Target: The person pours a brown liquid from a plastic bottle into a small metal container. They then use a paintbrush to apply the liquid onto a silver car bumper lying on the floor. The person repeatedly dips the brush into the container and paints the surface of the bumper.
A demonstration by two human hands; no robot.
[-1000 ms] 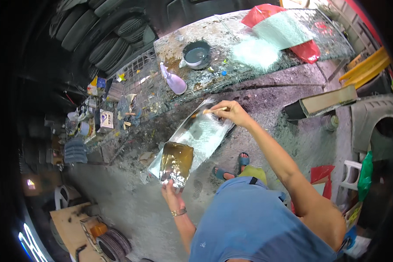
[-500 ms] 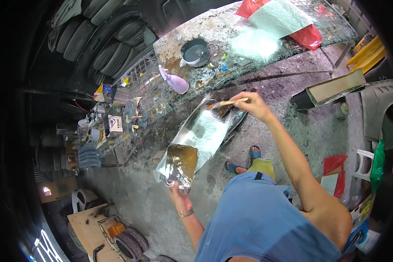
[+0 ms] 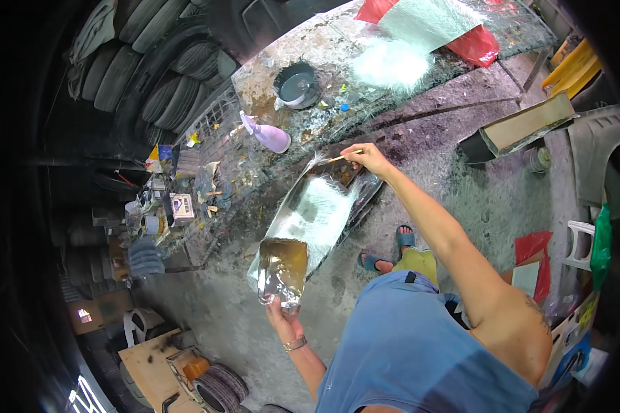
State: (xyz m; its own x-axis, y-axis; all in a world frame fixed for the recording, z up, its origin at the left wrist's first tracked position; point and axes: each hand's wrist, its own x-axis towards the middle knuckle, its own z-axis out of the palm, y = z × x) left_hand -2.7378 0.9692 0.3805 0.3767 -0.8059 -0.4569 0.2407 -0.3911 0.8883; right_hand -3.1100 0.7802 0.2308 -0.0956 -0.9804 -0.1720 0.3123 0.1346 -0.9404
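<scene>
Fingers of both hands are closed on gear: near the table point(image 3: 351, 29), a dark part point(image 3: 366, 197) carries a whitish fiber sheet point(image 3: 317, 210), left hand point(image 3: 282, 319) grips a shiny tray point(image 3: 280, 296), apparently with amber liquid point(image 3: 286, 258), overlapping the sheet's near end in view, right hand point(image 3: 372, 160) pinches a slim brush point(image 3: 348, 155) by its far edge. Tray tilt could spill; bristles catching loose strands point(image 3: 316, 162) could drag the sheet askew.

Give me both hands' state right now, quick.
Left hand: closed on the near end of the foil tray.
Right hand: closed, holding the brush by its handle.
</scene>
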